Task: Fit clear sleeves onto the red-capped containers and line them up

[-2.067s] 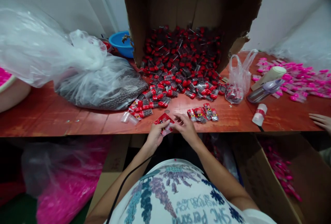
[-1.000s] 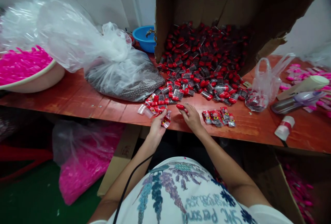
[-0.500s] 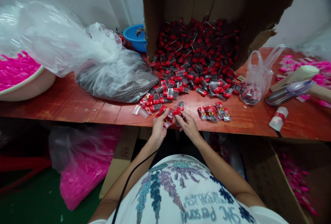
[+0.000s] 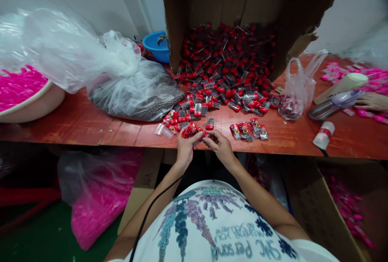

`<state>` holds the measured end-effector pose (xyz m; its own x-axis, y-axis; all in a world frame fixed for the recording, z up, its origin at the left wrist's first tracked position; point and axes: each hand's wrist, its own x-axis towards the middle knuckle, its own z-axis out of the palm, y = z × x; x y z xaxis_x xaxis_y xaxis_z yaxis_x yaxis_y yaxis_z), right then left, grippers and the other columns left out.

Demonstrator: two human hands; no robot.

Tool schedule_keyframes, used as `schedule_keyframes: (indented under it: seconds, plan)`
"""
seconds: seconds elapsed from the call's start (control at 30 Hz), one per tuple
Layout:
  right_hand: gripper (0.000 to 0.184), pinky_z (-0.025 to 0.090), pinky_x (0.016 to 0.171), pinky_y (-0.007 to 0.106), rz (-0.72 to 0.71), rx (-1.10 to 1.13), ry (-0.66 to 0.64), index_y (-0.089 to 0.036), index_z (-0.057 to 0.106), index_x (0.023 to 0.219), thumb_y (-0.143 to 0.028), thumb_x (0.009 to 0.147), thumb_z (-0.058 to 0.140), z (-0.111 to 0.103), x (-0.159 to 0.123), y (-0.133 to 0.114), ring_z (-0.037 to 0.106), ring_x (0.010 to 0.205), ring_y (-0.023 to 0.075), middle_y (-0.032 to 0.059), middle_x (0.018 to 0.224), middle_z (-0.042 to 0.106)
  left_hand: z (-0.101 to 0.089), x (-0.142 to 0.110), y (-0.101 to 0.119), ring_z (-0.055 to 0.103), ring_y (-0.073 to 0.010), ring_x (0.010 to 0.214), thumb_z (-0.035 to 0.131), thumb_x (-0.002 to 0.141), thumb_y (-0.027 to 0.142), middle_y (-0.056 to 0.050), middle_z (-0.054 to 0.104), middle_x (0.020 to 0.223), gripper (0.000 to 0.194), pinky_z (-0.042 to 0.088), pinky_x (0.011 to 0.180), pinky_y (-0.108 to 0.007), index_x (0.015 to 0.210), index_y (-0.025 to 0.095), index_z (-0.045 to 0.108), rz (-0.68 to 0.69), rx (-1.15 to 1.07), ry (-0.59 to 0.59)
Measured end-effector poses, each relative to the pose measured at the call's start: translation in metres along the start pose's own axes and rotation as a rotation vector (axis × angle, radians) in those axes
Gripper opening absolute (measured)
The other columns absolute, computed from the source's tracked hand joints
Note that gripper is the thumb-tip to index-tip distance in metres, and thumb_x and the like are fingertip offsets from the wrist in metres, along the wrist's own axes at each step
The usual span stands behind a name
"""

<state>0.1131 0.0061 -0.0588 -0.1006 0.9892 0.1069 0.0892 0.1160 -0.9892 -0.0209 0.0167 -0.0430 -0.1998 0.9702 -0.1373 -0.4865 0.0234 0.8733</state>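
My left hand [image 4: 185,149] is closed around red printed plastic wrappers [image 4: 191,129], just over the table's front edge. My right hand [image 4: 223,149] pinches at the right end of the same bunch, its fingertips meeting the left thumb; what lies between those fingertips is mostly hidden. Just beyond the hands is a small clear container with a red cap and dark filling [image 4: 209,123]. Clear plastic cups [image 4: 163,130] lie left of my left hand, beside several red-capped containers [image 4: 182,116]. To the right sits a small group of wrapped containers [image 4: 249,129].
A cardboard box [image 4: 174,19] on its side spills red-capped containers [image 4: 224,68] onto the red table [image 4: 121,135]. A bag of dark beads [image 4: 136,92] and a pink-filled basin [image 4: 51,100] stand left. Rightward are a plastic bag [image 4: 295,96], bottle [image 4: 333,103] and another person's hand [image 4: 374,101].
The red-capped container at my right fingertips is now out of sight at the wrappers. Both hands have drawn closer together. Another person's hand shows more clearly at the far right.
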Motion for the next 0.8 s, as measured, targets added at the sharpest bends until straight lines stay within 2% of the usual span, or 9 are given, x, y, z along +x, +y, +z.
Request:
schedule_keyframes:
  seconds: [0.13, 0.33, 0.4, 0.53, 0.6, 0.7, 0.8]
  plan:
    - [0.030, 0.049, 0.064, 0.026, -0.006, 0.014, 0.014, -0.022, 0.065, 0.104, -0.042, 0.081, 0.062, -0.004, -0.001, -0.001, 0.060, 0.071, 0.0148, 0.0007, 0.081, 0.065, 0.001, -0.002, 0.005, 0.062, -0.0124, 0.060, 0.082, 0.056, 0.021, 0.001, 0.066, 0.072, 0.033, 0.050, 0.058, -0.023, 0.081, 0.016, 0.060, -0.033, 0.039, -0.052]
    - [0.028, 0.048, 0.084, 0.033, -0.180, -0.161, 0.014, -0.027, 0.067, 0.107, -0.037, 0.081, 0.065, -0.009, 0.000, -0.009, 0.062, 0.092, 0.0204, 0.0049, 0.099, 0.067, 0.005, -0.004, 0.011, 0.060, -0.0111, 0.059, 0.082, 0.057, 0.024, 0.002, 0.065, 0.070, 0.030, 0.048, 0.056, -0.021, 0.078, 0.016, 0.061, -0.045, 0.015, -0.035]
    - [0.027, 0.051, 0.079, 0.032, -0.132, -0.124, 0.032, -0.026, 0.068, 0.105, -0.039, 0.081, 0.064, -0.009, 0.000, -0.012, 0.062, 0.088, 0.0200, 0.0049, 0.098, 0.067, 0.007, -0.006, 0.013, 0.061, -0.0115, 0.060, 0.082, 0.057, 0.022, 0.001, 0.066, 0.072, 0.031, 0.048, 0.058, -0.022, 0.079, 0.016, 0.062, -0.044, 0.030, -0.050]
    - [0.031, 0.050, 0.055, 0.025, 0.055, 0.024, 0.048, -0.023, 0.064, 0.104, -0.043, 0.080, 0.063, -0.007, -0.002, -0.012, 0.060, 0.066, 0.0151, 0.0011, 0.081, 0.066, 0.009, -0.009, 0.014, 0.063, -0.0142, 0.065, 0.081, 0.058, 0.023, -0.001, 0.068, 0.075, 0.030, 0.050, 0.063, -0.025, 0.081, 0.017, 0.062, -0.045, 0.062, -0.104]
    - [0.029, 0.051, 0.061, 0.026, 0.022, 0.001, 0.050, -0.024, 0.065, 0.104, -0.040, 0.080, 0.064, -0.008, -0.004, -0.012, 0.060, 0.069, 0.0149, 0.0008, 0.082, 0.066, 0.009, -0.007, 0.013, 0.064, -0.0146, 0.065, 0.081, 0.059, 0.023, -0.001, 0.068, 0.074, 0.029, 0.051, 0.065, -0.026, 0.080, 0.017, 0.062, -0.037, 0.064, -0.114]
    - [0.034, 0.050, 0.081, 0.030, -0.120, -0.090, 0.000, -0.027, 0.064, 0.112, -0.032, 0.078, 0.067, -0.010, -0.006, -0.013, 0.061, 0.093, 0.0184, 0.0036, 0.103, 0.065, 0.006, -0.003, 0.011, 0.063, -0.0134, 0.065, 0.081, 0.059, 0.022, 0.001, 0.067, 0.073, 0.027, 0.052, 0.067, -0.026, 0.079, 0.016, 0.062, 0.002, 0.056, -0.060]
    - [0.042, 0.049, 0.085, 0.032, -0.125, -0.075, -0.033, -0.029, 0.062, 0.118, -0.029, 0.077, 0.068, -0.012, -0.006, -0.014, 0.058, 0.104, 0.0200, 0.0048, 0.114, 0.061, 0.002, 0.001, 0.010, 0.063, -0.0131, 0.065, 0.081, 0.059, 0.021, 0.001, 0.067, 0.074, 0.028, 0.052, 0.066, -0.026, 0.079, 0.016, 0.062, 0.005, 0.057, -0.044]
